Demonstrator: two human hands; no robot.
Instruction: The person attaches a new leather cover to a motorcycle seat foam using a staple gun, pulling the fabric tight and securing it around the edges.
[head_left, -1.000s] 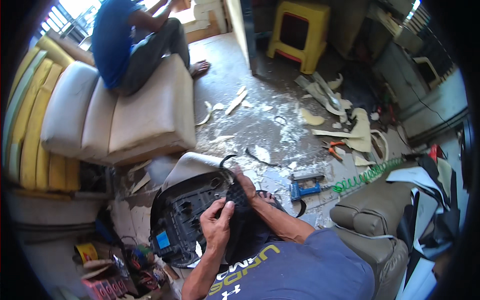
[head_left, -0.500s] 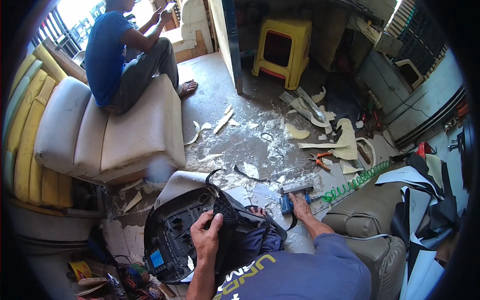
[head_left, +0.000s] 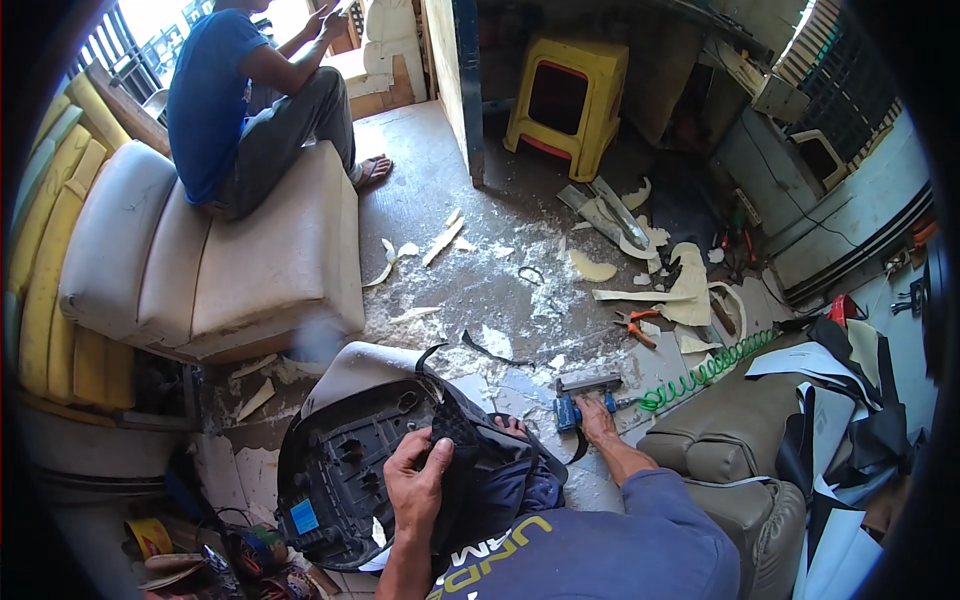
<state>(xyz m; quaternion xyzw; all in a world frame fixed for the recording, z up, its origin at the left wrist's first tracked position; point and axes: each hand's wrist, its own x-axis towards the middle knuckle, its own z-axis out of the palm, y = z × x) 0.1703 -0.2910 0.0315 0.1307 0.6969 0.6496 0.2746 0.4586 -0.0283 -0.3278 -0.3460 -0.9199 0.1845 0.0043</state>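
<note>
A black moulded plastic seat base (head_left: pixel 325 470) with a blue label lies tilted at my lap, a pale panel (head_left: pixel 340 370) behind it. My left hand (head_left: pixel 418 470) pinches black fabric (head_left: pixel 452 440) at the base's right side, thumb on top. My right hand (head_left: pixel 600 422) is closed on a blue pneumatic staple gun (head_left: pixel 572 400) on the floor to the right of the base, its green coiled hose (head_left: pixel 700 375) running off to the right. Orange-handled pliers (head_left: pixel 632 328) lie farther back among cut foam scraps (head_left: pixel 592 265).
A co-worker (head_left: pixel 210 120) sits on a beige sofa (head_left: pixel 260 280) at back left, beside stacked yellow cushions (head_left: pixel 45 250). A yellow stool (head_left: pixel 595 105) stands behind. A brown cushioned seat (head_left: pixel 720 445) and fabric offcuts (head_left: pixel 840 460) are at right, assorted tools (head_left: pixel 200 555) at lower left.
My right hand has left the black fabric, moved right and down to the staple gun and taken hold of it. My left hand stays on the fabric. The view has shifted slightly.
</note>
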